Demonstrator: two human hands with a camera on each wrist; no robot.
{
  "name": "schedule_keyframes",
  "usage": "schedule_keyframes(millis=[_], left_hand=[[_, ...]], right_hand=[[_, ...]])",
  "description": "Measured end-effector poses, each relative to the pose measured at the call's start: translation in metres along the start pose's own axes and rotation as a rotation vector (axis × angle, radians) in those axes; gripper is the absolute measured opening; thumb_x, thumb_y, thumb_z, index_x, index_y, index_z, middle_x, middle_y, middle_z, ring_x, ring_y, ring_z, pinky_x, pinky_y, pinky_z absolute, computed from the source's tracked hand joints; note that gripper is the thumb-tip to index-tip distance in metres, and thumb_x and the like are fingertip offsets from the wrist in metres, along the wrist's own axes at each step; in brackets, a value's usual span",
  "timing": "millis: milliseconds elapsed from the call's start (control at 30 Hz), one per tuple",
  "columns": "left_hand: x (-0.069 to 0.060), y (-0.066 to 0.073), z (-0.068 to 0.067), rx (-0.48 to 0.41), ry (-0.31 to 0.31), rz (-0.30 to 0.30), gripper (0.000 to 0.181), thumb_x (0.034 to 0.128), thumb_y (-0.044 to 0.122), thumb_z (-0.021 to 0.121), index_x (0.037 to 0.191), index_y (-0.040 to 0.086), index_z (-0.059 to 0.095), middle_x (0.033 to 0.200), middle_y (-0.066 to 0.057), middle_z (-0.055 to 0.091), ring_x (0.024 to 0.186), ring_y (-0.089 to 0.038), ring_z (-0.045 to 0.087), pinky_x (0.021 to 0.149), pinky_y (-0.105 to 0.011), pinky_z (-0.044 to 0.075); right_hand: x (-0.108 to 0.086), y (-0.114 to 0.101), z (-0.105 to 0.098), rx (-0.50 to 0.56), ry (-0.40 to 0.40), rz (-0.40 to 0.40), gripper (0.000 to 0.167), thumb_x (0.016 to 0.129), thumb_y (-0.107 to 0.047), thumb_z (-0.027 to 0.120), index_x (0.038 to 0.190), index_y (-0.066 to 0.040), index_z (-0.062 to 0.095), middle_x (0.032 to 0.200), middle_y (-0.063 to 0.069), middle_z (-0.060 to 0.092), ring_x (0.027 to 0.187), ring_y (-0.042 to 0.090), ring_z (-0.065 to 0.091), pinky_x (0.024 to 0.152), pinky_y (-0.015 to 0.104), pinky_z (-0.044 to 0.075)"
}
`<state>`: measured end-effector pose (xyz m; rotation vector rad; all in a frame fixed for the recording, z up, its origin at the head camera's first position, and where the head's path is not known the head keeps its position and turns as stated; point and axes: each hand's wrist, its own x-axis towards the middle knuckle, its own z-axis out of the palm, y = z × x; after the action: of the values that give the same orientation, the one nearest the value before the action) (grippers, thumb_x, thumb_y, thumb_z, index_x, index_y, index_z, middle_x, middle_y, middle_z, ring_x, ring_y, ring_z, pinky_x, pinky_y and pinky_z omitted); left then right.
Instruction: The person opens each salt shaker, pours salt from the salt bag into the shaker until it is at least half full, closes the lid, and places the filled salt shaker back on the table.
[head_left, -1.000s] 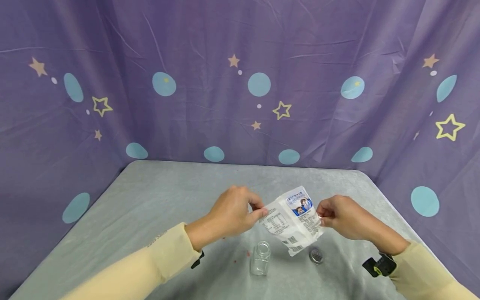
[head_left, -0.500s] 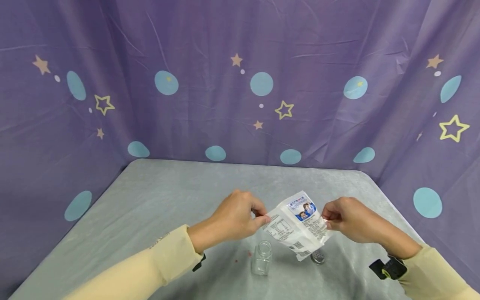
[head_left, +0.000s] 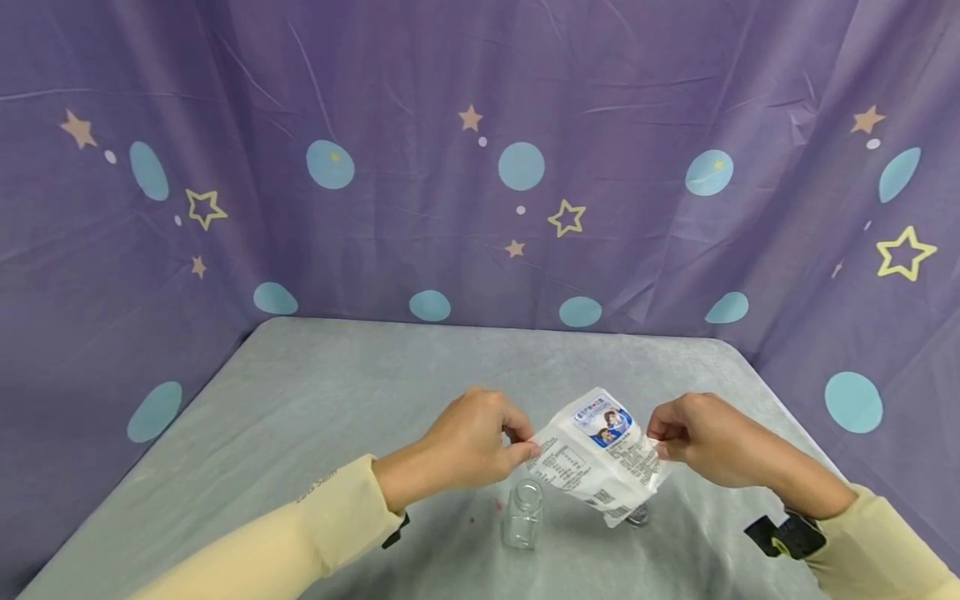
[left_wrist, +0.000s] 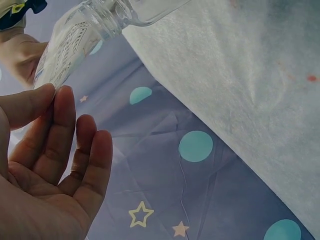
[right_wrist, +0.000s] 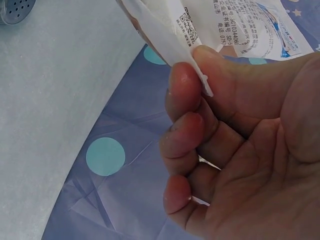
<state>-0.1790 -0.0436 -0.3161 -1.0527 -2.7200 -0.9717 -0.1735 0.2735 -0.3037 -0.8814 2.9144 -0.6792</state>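
Between both hands a white printed packet [head_left: 592, 454], with a blue picture on it, is held tilted above the table. My left hand [head_left: 480, 437] pinches its left edge between thumb and forefinger; the left wrist view shows the other fingers loosely bent. At the packet's right edge, my right hand [head_left: 701, 437] pinches it with thumb and curled fingers, seen close in the right wrist view. A clear glass jar [head_left: 522, 521] without a lid stands below and left of the packet. The perforated metal shaker lid [right_wrist: 16, 10] lies on the table, partly hidden by the packet in the head view.
A grey cloth covers the table [head_left: 360, 367]. Small red specks [head_left: 498, 504] lie left of the jar. A purple curtain [head_left: 420, 200] with stars and ovals hangs behind and at both sides of the table.
Both hands have moved slightly right and down with the packet. Its lower corner now covers most of the shaker lid. The jar stays where it was.
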Motion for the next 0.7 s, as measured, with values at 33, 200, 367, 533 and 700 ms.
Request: schedule_keyframes(millis=[33,200,367,533,700], left_hand=[[-0.0004,-0.0002,0.0000,0.004,0.002,0.006,0.010,0.0870,0.018,0.083,0.077,0.018,0.080,0.068,0.020,0.068,0.056,-0.001,0.050,0.057,-0.023,0.042],[-0.0021,-0.0013,0.0001,0.020,0.002,0.017,0.011,0.0868,0.019,0.083,0.076,0.020,0.080,0.068,0.022,0.067,0.060,0.000,0.051,0.061,-0.024,0.043],[-0.0035,-0.0028,0.0010,0.013,-0.016,0.003,0.010,0.0877,0.020,0.083,0.078,0.019,0.081,0.069,0.022,0.067,0.060,0.000,0.053,0.065,-0.025,0.045],[-0.0048,-0.0045,0.0024,0.004,-0.030,0.007,0.012,0.0878,0.019,0.083,0.076,0.019,0.080,0.069,0.022,0.067,0.062,0.000,0.055,0.066,-0.025,0.046],[-0.0068,-0.0062,0.0039,0.001,-0.039,0.007,0.014,0.0876,0.018,0.083,0.074,0.020,0.079,0.070,0.022,0.068,0.061,0.001,0.053,0.063,-0.024,0.045]], right_hand=[[-0.0002,-0.0007,-0.0007,-0.003,0.003,-0.001,0.023,0.082,0.001,0.076,0.080,-0.020,0.067,0.067,-0.015,0.058,0.061,-0.001,0.049,0.056,0.024,0.044],[-0.0011,-0.0037,-0.0050,-0.017,0.011,-0.010,0.025,0.082,0.001,0.076,0.079,-0.022,0.067,0.066,-0.016,0.057,0.061,-0.002,0.050,0.056,0.023,0.044],[-0.0024,-0.0064,-0.0076,-0.027,0.010,-0.019,0.025,0.083,0.000,0.076,0.079,-0.023,0.067,0.067,-0.017,0.056,0.062,-0.002,0.050,0.056,0.024,0.045],[-0.0037,-0.0080,-0.0090,-0.036,0.014,-0.018,0.024,0.085,-0.003,0.077,0.078,-0.024,0.067,0.066,-0.016,0.057,0.061,-0.002,0.050,0.056,0.024,0.044],[-0.0042,-0.0098,-0.0095,-0.042,0.019,-0.019,0.024,0.086,-0.006,0.077,0.077,-0.024,0.066,0.065,-0.016,0.056,0.060,-0.002,0.049,0.055,0.023,0.044]])
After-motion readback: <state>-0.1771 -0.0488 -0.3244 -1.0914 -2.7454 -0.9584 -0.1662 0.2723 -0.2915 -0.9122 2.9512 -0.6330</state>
